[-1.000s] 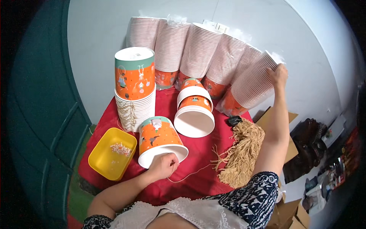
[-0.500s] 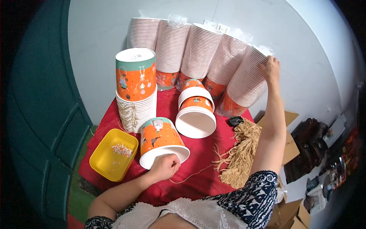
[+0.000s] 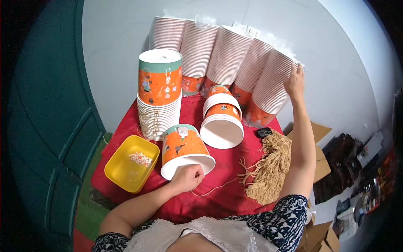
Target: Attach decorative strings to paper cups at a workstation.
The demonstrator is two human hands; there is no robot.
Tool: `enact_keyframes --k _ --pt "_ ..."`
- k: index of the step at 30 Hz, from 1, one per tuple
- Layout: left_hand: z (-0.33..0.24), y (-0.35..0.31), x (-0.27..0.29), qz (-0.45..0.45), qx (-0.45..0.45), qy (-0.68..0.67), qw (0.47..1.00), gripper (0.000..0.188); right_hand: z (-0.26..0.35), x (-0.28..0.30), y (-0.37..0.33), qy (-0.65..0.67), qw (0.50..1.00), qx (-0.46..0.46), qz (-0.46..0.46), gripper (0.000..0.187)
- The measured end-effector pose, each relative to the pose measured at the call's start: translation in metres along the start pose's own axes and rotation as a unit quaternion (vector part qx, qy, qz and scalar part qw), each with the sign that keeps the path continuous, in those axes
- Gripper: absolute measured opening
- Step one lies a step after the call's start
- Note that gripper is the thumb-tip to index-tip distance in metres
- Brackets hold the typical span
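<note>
My left hand is closed around a thin tan cord at the mouth of an orange paper bucket lying tilted on its side. The cord runs right over the red cloth to a shaggy bundle of tan cords. My right arm reaches far forward over that bundle. At the far right, my right hand rests with fingers stretched out against the upper side of a plastic-wrapped stack of paper buckets; nothing shows in its grasp.
More wrapped bucket stacks line the wall. A tall bucket stack with cords stands left. Nested buckets lie mid-table. A yellow bin holds small pale pieces. A small black object touches the bundle. Cardboard boxes stand right of the red-covered table.
The whole view has shifted slightly, so things sit further right. My right hand's fingers have straightened along the stack's upper side. The left hand keeps its hold on the cord.
</note>
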State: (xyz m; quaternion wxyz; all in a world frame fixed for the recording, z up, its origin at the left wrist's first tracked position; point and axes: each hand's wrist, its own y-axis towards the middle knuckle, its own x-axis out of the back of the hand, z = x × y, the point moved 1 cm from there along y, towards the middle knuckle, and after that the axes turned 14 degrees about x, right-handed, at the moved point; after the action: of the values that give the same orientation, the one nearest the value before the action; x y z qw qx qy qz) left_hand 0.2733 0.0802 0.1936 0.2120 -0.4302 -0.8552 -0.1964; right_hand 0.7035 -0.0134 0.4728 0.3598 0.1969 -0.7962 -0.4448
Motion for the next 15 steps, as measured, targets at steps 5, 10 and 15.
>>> enact_keyframes --k 5,10,15 --pt "0.002 0.004 -0.003 0.014 0.009 0.003 1.0 0.009 0.061 0.05 -0.043 0.172 0.984 0.041 -0.021 0.041" --pt "0.007 0.0 0.0 0.024 0.027 -0.026 0.999 0.01 0.159 0.126 -0.1 0.389 0.919 0.049 0.034 0.032" --pt "0.018 0.007 -0.004 0.032 0.028 -0.034 0.999 0.014 0.226 0.167 -0.15 0.479 0.878 0.011 0.017 0.015"
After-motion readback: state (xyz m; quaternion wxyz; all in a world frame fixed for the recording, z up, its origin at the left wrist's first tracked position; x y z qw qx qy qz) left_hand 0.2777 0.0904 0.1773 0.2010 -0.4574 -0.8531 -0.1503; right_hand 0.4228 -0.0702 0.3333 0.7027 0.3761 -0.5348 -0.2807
